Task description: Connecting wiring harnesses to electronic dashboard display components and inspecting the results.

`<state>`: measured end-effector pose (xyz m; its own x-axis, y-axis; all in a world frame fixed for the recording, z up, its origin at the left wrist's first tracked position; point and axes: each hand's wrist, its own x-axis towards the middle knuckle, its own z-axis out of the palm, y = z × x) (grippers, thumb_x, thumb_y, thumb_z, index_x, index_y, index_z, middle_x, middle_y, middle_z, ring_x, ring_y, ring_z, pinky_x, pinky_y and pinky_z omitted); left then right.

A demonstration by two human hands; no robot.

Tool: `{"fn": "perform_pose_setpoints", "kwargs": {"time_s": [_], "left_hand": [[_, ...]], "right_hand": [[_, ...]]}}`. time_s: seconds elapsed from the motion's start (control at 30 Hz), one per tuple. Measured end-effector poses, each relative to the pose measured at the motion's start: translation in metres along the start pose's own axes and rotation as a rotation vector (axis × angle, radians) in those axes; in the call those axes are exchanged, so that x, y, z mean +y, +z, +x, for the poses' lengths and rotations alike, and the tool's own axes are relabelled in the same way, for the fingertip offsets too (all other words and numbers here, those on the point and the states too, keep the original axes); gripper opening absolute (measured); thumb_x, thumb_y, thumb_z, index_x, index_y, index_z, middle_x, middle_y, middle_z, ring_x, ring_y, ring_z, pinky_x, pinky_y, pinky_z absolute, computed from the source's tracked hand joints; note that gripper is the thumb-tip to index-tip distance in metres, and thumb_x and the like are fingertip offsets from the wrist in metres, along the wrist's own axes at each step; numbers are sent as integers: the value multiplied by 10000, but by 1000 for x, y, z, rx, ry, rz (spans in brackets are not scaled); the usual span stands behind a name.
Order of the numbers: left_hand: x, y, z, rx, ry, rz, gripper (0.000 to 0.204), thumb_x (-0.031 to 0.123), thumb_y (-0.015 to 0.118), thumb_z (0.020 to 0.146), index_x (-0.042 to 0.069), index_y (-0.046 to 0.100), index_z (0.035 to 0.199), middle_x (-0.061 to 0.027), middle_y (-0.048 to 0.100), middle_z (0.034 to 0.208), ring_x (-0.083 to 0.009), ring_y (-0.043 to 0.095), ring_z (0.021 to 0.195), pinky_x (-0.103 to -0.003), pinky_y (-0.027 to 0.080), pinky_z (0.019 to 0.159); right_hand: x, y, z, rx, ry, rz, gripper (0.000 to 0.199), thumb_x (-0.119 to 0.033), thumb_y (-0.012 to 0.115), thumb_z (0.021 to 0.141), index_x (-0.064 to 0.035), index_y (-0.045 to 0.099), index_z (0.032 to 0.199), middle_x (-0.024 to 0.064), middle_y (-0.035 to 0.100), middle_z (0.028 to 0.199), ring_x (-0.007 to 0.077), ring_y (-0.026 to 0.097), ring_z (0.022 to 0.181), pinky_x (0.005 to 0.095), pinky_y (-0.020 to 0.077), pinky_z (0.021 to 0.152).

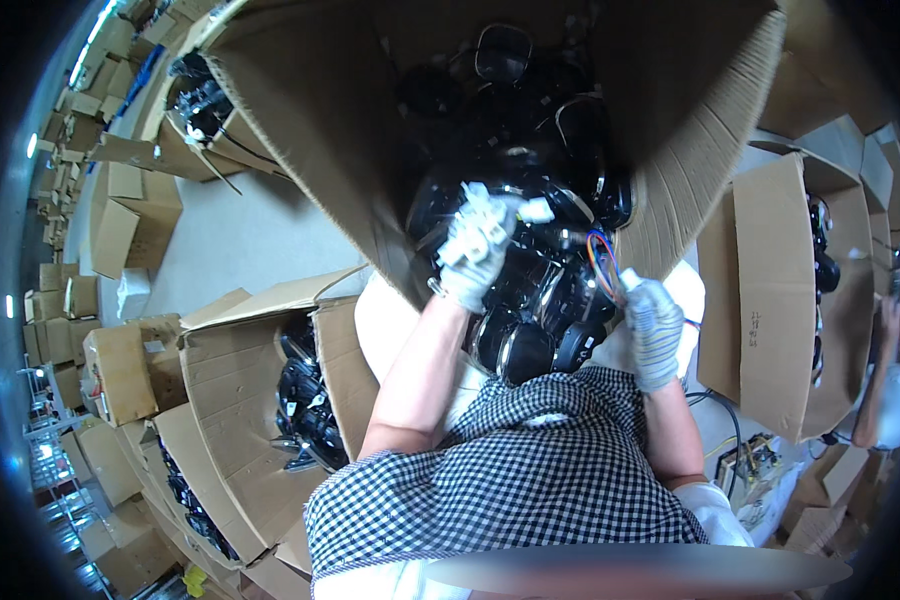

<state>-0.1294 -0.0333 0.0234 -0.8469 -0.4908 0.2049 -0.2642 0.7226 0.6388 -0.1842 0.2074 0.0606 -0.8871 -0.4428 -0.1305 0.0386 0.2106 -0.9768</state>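
A large open cardboard box in front of me holds many glossy black rounded plastic parts, some with silvery rims. My gloved left hand is closed round a bunch of small white plastic pieces above these parts; their exact kind is blurred. To its right, my right hand, in a grey striped glove, is closed on a wire bundle of orange, blue and red strands. A small white piece shows at its fingertips. The bundle's upper end reaches toward the black parts.
At lower left, an open cardboard box holds black parts with cables. Another tall box stands at right. Beyond it is another person's arm. Stacked cartons line the far left, beside grey floor.
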Motion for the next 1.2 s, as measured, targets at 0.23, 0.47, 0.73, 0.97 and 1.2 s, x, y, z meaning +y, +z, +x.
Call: {"fn": "perform_pose_setpoints", "kwargs": {"time_s": [0.23, 0.47, 0.73, 0.97, 1.2], "left_hand": [[105, -116, 10, 328, 322, -956, 383, 413, 606, 861, 36, 642, 917, -34, 650, 836, -105, 598, 718, -240, 478, 636], [133, -268, -66, 1003, 41, -745, 157, 211, 619, 837, 78, 544, 802, 29, 427, 599, -93, 412, 500, -285, 457, 540], [29, -384, -214, 788, -149, -426, 198, 245, 548, 920, 77, 571, 1023, 78, 423, 666, -38, 371, 594, -205, 336, 572], [-175, -312, -331, -298, -877, 1439, 441, 214, 409, 937, 119, 360, 1364, -166, 304, 1443, -302, 383, 1252, -404, 454, 840], [-204, -286, -319, 141, -1000, 627, 500, 315, 545, 864, -6, 463, 1238, -230, 565, 1135, -335, 548, 1014, -388, 424, 910]], "right_hand": [[-10, -51, -41, 111, 0, 271, 282, -295, 581, 918, -69, 577, 749, -66, 436, 611, 31, 414, 573, 201, 355, 548], [-1, -60, -54, 88, -27, 355, 301, -322, 592, 909, -26, 641, 889, -63, 441, 601, 15, 359, 525, 183, 261, 468], [16, -65, -34, 122, 16, 429, 262, -300, 614, 893, -42, 634, 932, -40, 509, 614, 12, 420, 489, 161, 320, 429], [28, -62, -3, 120, -118, 328, 310, -354, 585, 904, -45, 612, 900, -24, 518, 612, 30, 461, 493, 179, 366, 437], [37, -75, 34, 389, -614, -571, 222, -257, 575, 858, -51, 657, 875, 157, 584, 1130, 276, 591, 958, 389, 464, 837]]}}
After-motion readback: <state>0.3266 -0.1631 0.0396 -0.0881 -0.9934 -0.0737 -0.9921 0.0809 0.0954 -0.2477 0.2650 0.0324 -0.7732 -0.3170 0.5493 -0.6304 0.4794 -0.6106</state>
